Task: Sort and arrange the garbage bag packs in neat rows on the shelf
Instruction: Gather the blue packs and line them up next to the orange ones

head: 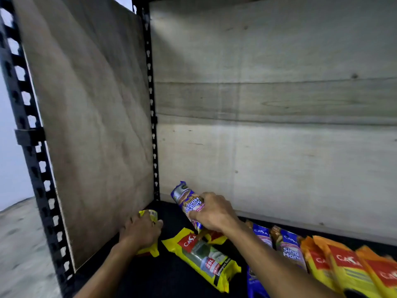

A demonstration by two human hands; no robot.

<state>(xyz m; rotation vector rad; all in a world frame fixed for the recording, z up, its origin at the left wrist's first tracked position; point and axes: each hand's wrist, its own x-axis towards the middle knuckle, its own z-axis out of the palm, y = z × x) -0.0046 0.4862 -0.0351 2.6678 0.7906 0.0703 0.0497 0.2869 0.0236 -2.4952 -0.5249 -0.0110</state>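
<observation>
Two hands work on the dark shelf floor (171, 274) in its left rear corner. The left hand (140, 232) lies curled over a yellow pack (150, 216) just beside the plywood side panel (86, 125), fingers wrapped round its upper end while the lower end pokes out under the wrist. The right hand (211, 212) grips a blue Sing Handle pack (189, 202) lifted off the floor and tilted, its top leaning toward the corner, near the wooden back wall (279, 125).

Yellow Casa packs, counted: the one under the left hand, a second yellow 25L pack (204, 259) lying flat and slanted between the two forearms, and part of a third (214, 236) showing beneath the right wrist. Blue packs: the held one, two more (287, 246) lying side by side right of the right forearm, and a corner of another (254, 282) at the bottom edge. At far right, orange packs (343, 265) overlap in a row; about three show, cut by the frame. A black slotted upright (34, 147) frames the panel's left side.
</observation>
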